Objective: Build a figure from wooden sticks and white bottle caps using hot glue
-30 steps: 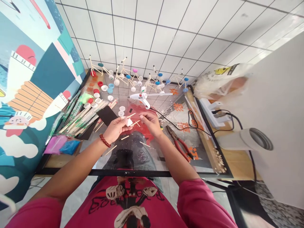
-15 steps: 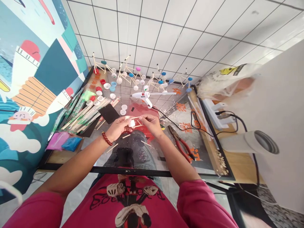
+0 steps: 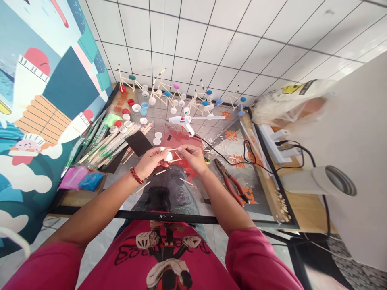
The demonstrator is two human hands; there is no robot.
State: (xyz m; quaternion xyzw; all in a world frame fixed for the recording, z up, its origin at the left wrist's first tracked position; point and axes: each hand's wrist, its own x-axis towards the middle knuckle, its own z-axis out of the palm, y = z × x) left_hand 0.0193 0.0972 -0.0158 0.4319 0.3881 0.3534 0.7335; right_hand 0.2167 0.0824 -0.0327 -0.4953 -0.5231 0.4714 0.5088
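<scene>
Over the middle of the glass tabletop, my left hand (image 3: 148,161) is closed on a white bottle cap (image 3: 169,156) with thin wooden sticks against it. My right hand (image 3: 193,158) pinches the right end of a thin wooden stick (image 3: 173,150), which reaches across to the cap. Whether this stick is fixed to the cap I cannot tell. Short cut sticks (image 3: 161,171) lie on the glass close below my hands. Just beyond them rests a white glue gun (image 3: 186,124) with a clear glue stick in its back.
Several stick-and-cap figures (image 3: 165,88) line the back edge. At left are bundled sticks (image 3: 116,147), loose caps (image 3: 143,120) and a black card (image 3: 138,143). Red-handled pliers (image 3: 232,183) lie at right, near the glue gun's cord (image 3: 217,154) and a power strip (image 3: 273,145).
Both hands keep nearly the same hold on the cap and stick. The view has shifted very slightly; nothing else has visibly moved.
</scene>
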